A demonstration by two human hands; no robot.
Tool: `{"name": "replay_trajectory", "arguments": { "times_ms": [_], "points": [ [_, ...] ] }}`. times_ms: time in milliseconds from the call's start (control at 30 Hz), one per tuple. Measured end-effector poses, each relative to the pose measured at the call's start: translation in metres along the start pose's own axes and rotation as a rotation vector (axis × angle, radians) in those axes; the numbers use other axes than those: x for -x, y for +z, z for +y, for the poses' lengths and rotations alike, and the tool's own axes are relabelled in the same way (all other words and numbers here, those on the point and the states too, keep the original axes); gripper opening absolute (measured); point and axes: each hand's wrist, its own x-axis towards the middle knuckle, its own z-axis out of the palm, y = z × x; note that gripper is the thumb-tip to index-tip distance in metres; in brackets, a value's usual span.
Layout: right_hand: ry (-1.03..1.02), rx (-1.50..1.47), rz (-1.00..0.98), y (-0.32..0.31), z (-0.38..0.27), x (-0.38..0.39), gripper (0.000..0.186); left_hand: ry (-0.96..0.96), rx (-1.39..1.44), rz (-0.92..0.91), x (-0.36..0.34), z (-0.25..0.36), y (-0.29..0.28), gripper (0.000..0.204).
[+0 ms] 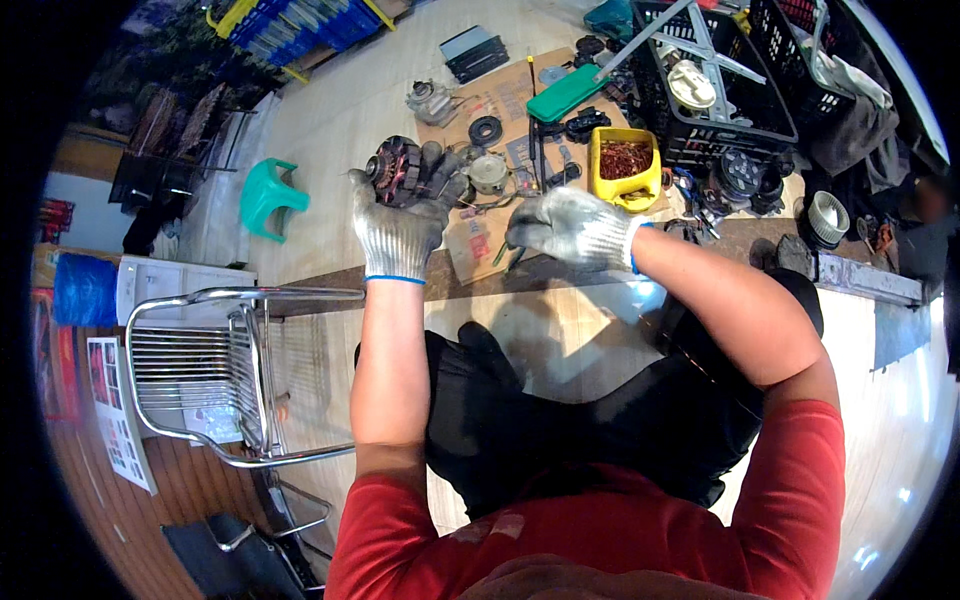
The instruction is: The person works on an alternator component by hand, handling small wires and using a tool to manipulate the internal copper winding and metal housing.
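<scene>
My left hand (pixel 400 230), in a grey-white knitted glove with a blue cuff, grips a round, dark motor part with reddish windings (pixel 396 170) between thumb and fingers. To the right, my right hand (pixel 575 228) wears a matching glove. Its fingers are curled together. A thin green and dark piece (pixel 510 256) shows just below its fingertips; whether the fingers hold it cannot be made out. Beyond and between the hands, a round metal motor housing (pixel 488 173) lies on flattened cardboard (pixel 468 246), with a black ring (pixel 485 130) farther off.
A yellow container (pixel 648 186) holds reddish copper scraps. Black crates (pixel 705 135) with parts stand at the far right, and a green-headed tool (pixel 568 94) leans there. At left are a green stool (pixel 272 200) and a metal chair (pixel 190 372). A white fan wheel (pixel 827 217) sits right.
</scene>
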Motion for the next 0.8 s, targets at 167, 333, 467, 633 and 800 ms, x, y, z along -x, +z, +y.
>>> {"name": "replay_trajectory", "arguments": {
  "times_ms": [167,333,467,633,800],
  "points": [
    [-0.203,-0.025,-0.061,0.002,0.012,0.004,0.04,-0.034,-0.071,0.104,0.002,-0.007,0.005,0.08],
    [0.182,-0.001,-0.149,-0.033,-0.017,0.001,0.073,-0.033,-0.137,0.06,-0.004,-0.013,-0.005,0.08],
    [0.183,0.03,-0.042,-0.034,-0.026,-0.011,0.067,-0.006,-0.185,0.026,0.002,-0.025,0.001,0.079],
    [0.083,-0.007,-0.029,-0.019,-0.029,-0.024,0.055,-0.015,-0.194,-0.089,-0.002,-0.034,-0.008,0.076],
    [-0.441,0.289,0.314,0.031,-0.001,-0.028,0.044,0.098,-0.161,0.015,-0.006,-0.039,-0.005,0.076]
  ]
}}
